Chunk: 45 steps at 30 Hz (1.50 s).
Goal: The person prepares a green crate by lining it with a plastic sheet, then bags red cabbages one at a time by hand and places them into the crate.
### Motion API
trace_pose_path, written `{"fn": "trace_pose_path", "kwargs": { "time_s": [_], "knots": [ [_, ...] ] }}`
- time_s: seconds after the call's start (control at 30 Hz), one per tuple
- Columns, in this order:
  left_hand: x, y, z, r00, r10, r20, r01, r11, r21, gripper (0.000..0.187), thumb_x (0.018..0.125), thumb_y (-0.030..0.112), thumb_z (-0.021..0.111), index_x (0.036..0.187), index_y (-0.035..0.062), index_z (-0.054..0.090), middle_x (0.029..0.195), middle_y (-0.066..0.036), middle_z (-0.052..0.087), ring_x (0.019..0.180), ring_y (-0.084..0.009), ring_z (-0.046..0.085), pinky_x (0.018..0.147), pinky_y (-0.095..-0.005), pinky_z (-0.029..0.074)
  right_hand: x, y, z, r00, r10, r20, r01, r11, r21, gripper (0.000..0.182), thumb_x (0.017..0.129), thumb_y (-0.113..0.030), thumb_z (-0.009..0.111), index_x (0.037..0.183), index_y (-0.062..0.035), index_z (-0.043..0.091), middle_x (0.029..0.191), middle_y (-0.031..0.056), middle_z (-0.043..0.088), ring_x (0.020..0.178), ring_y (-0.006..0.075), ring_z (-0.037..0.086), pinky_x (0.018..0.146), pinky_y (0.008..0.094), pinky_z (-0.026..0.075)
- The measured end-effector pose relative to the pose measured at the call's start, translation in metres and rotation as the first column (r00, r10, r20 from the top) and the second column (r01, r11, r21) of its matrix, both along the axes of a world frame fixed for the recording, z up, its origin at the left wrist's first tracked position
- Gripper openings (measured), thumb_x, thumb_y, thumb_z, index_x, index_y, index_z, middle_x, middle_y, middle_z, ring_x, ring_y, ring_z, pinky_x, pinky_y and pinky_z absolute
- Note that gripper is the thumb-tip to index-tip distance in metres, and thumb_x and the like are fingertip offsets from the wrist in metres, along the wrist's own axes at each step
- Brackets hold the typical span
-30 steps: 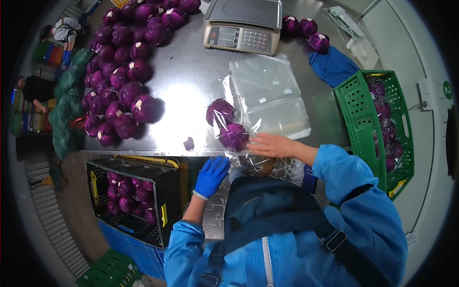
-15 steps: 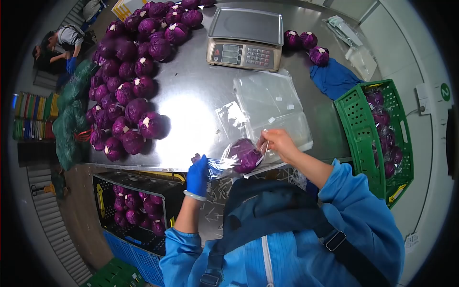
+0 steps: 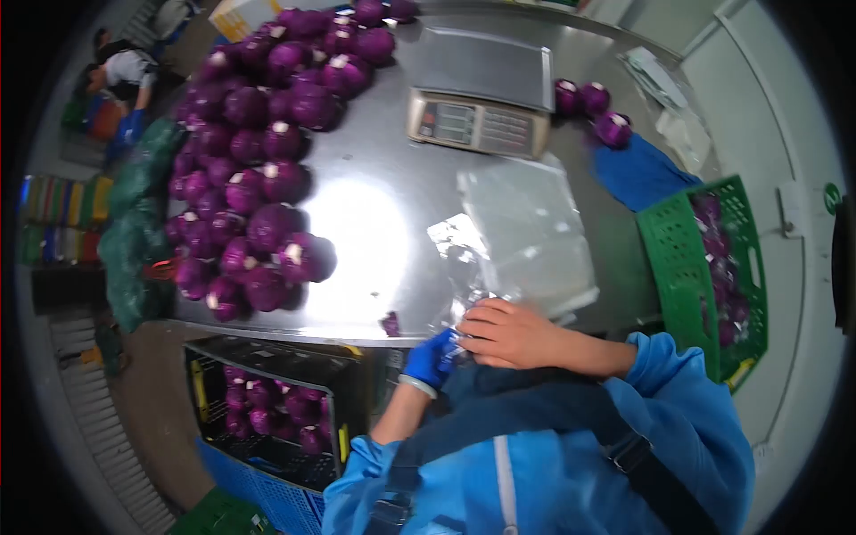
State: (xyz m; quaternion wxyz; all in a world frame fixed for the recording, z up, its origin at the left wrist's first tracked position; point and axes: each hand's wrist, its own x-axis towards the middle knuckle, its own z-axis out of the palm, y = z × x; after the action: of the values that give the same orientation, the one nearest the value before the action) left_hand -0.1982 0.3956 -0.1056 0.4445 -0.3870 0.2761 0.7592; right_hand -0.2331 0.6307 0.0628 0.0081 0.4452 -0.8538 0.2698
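At the table's near edge, my left hand (image 3: 432,358), in a blue glove, is closed on a clear plastic bag (image 3: 461,301). My bare right hand (image 3: 506,333) lies over the same bag with its fingers curled, close against my left hand. Both hands are in front of my apron, and the cabbage in the bag is hidden behind them. Just beyond my right hand is a stack of flat clear bags (image 3: 530,236). A small purple leaf scrap (image 3: 390,324) lies left of my hands.
Many red cabbages (image 3: 267,227) are heaped on the left of the metal table (image 3: 357,152). A weighing scale (image 3: 481,123) stands at the back. Right are a blue cloth (image 3: 637,169) and green crate (image 3: 682,267) of bagged cabbages. Below left is a black crate (image 3: 267,357).
My hands have drawn together and toward my body. My right hand has moved from pinching the bag's edge to lying over it, hiding the cabbage. The view has shifted slightly.
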Motion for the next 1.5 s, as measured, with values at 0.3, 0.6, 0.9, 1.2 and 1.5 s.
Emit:
{"fn": "trace_pose_path", "kwargs": {
  "time_s": [0.3, 0.6, 0.9, 1.2, 1.5],
  "knots": [
    [-0.009, 0.018, 0.014, 0.668, -0.581, -0.465, 0.016, 0.636, -0.771, 0.025, 0.083, 0.02, 0.067, 0.104, 0.0061, 0.066, 0.092, -0.01, 0.069, 0.081, -0.0214, 0.065, 0.071, -0.034, 0.05, 0.0, -0.005, -0.033, 0.891, -0.242, 0.383, 0.183, 0.966, 0.184, 0.07, 0.067, -0.048, 0.075, 0.124, -0.0123, 0.056, 0.133, 0.0127, 0.046, 0.127, 0.0344, 0.038, 0.098, 0.0497, 0.042],
    [-0.004, 0.019, 0.016, -0.034, -0.677, -0.735, -0.053, 0.736, -0.675, 0.053, 0.085, 0.017, 0.067, 0.133, 0.0048, 0.047, 0.126, -0.02, 0.055, 0.116, -0.0354, 0.054, 0.101, -0.0403, 0.04, -0.004, 0.008, -0.049, 0.866, -0.253, 0.431, 0.267, 0.963, 0.027, 0.069, 0.07, -0.048, 0.074, 0.126, -0.0127, 0.055, 0.13, 0.0133, 0.049, 0.122, 0.0343, 0.043, 0.1, 0.046, 0.042],
    [-0.035, 0.05, -0.003, 0.345, -0.712, -0.612, -0.008, 0.65, -0.76, 0.068, 0.072, 0.016, 0.083, 0.126, -0.0009, 0.046, 0.124, -0.013, 0.053, 0.106, -0.026, 0.056, 0.092, -0.035, 0.048, -0.055, 0.004, -0.084, 0.542, -0.412, 0.732, 0.62, 0.784, -0.017, 0.077, 0.065, -0.046, 0.071, 0.126, -0.0019, 0.055, 0.114, 0.0182, 0.062, 0.111, 0.0358, 0.057, 0.095, 0.0418, 0.046],
    [-0.05, 0.219, 0.185, 0.354, -0.429, -0.831, -0.026, 0.884, -0.467, 0.062, 0.083, 0.008, 0.069, 0.136, -0.0039, 0.038, 0.123, -0.014, 0.052, 0.109, -0.0231, 0.053, 0.094, -0.0316, 0.043, 0.002, 0.136, 0.073, 0.628, -0.153, 0.763, 0.75, 0.38, -0.542, 0.114, 0.058, -0.024, 0.09, 0.145, -0.0065, 0.02, 0.131, 0.0172, 0.049, 0.116, 0.0261, 0.055, 0.101, 0.036, 0.043],
    [-0.023, 0.316, 0.236, -0.468, -0.523, -0.712, -0.09, 0.83, -0.55, 0.073, 0.084, 0.027, 0.068, 0.143, -0.0006, 0.034, 0.147, -0.018, 0.037, 0.125, -0.0344, 0.047, 0.105, -0.043, 0.036, 0.21, 0.415, 0.099, 0.569, 0.012, 0.822, 0.683, -0.564, -0.465, 0.047, 0.076, -0.005, 0.06, 0.123, -0.0018, 0.053, 0.106, 0.0109, 0.064, 0.088, 0.0235, 0.066, 0.079, 0.0388, 0.056]
  ]
}}
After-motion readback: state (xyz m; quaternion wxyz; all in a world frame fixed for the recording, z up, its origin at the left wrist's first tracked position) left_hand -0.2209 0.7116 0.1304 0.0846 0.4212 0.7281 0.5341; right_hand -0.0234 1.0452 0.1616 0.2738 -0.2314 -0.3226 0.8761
